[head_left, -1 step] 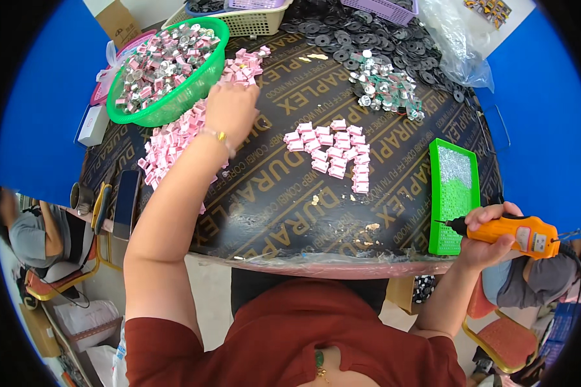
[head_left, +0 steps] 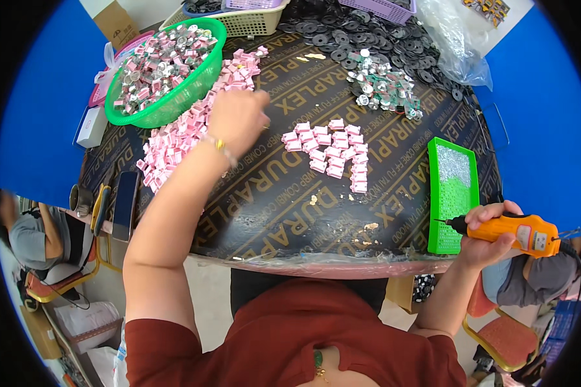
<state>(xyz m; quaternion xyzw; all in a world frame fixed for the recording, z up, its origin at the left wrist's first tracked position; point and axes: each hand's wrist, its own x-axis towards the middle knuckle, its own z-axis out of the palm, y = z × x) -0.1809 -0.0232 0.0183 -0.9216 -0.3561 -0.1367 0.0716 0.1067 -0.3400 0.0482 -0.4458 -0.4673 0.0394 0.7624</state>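
In my right hand point(head_left: 487, 240) is an orange electric screwdriver point(head_left: 519, 233), its black tip pointing left over the near end of a green tray point(head_left: 434, 193). Small silvery screws point(head_left: 454, 166) lie in the tray's far part. Beside the long pile of pink plastic parts point(head_left: 174, 145), my left hand point(head_left: 240, 119) is above the table, back upward and fingers curled. Whatever they pinch is hidden beneath the hand. Several more pink parts point(head_left: 336, 153) are set in close rows at mid-table.
A green basket point(head_left: 155, 116) full of pink and clear pieces leans over the pile. Black discs point(head_left: 374, 39) spread across the back, with small wired boards point(head_left: 387, 90) before them. At the left edge lie a dark phone point(head_left: 126, 197) and a white box point(head_left: 93, 127). Other people sit either side.
My left hand has drawn slightly nearer and to the right, off the pink pile. The right hand and screwdriver have stayed put.
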